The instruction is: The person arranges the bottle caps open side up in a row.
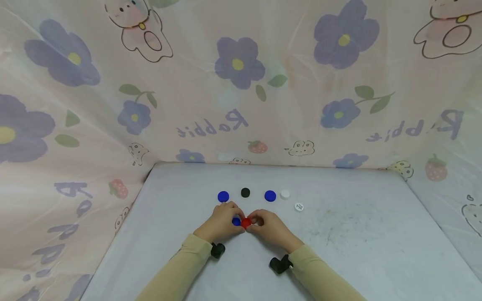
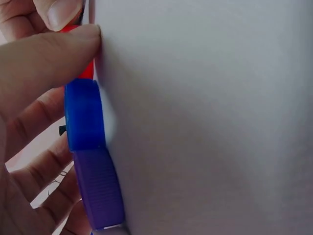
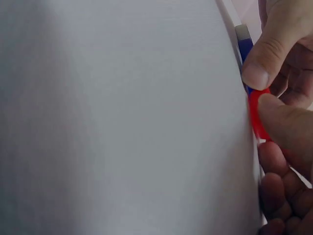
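Observation:
A red bottle cap [image 1: 246, 223] lies between my two hands on the white tabletop. My right hand [image 1: 273, 228] pinches it from the right, thumb on the near side. From the left, my left hand [image 1: 222, 221] has its thumb and index fingertip at the cap's edges, pinching it too. Beside the red cap, within the curve of the left hand, sits a blue cap [image 1: 236, 221]. In the left wrist view a purple cap [image 2: 100, 188] with a ridged side stands in line after the blue one, close by the left fingers. The right hand's other fingers are curled.
Beyond the hands are a blue cap [image 1: 223, 196], a black cap [image 1: 245, 192], another blue cap [image 1: 270, 195], a white cap [image 1: 285, 194] and a white disc with dark marks [image 1: 299, 207]. A patterned curtain [image 1: 241, 104] stands along the table's back edge.

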The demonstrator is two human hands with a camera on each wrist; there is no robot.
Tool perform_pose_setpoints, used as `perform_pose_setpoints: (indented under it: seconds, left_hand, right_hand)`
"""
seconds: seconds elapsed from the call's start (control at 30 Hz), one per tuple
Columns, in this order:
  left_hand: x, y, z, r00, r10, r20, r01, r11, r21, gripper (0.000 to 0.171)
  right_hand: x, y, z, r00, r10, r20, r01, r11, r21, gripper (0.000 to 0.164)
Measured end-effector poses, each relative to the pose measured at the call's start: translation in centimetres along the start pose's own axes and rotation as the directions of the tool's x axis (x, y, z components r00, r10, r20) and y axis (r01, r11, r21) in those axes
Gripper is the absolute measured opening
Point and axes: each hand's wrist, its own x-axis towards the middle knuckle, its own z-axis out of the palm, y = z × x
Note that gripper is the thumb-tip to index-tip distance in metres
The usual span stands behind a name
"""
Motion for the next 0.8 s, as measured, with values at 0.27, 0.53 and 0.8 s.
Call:
perform_pose_setpoints:
  seconds: [0.27,0.53,0.8]
  left_hand:
    - [-0.03,-0.09,-0.09,1.000,0.002,0.001,-0.002,1.000,0.004,0.028]
    - [-0.03,-0.23,-0.05,1.000,-0.001,0.001,0.001,1.000,-0.003,0.028]
    - [-0.34,-0.38,-0.06,1.000,-0.013,-0.006,0.013,1.000,-0.028,0.040]
  right_hand:
    - [0.22,0.28,0.12,1.000,-0.024,-0.003,0.024,1.000,-0.005,0.025]
    - [0.33,0.25,0.33,0.999,-0.038,-0.009,0.038,0.999,-0.009,0.023]
    - [0.15,0.14,0.04,0.999,-0.032,0.007,0.032,0.999,0.000,0.029]
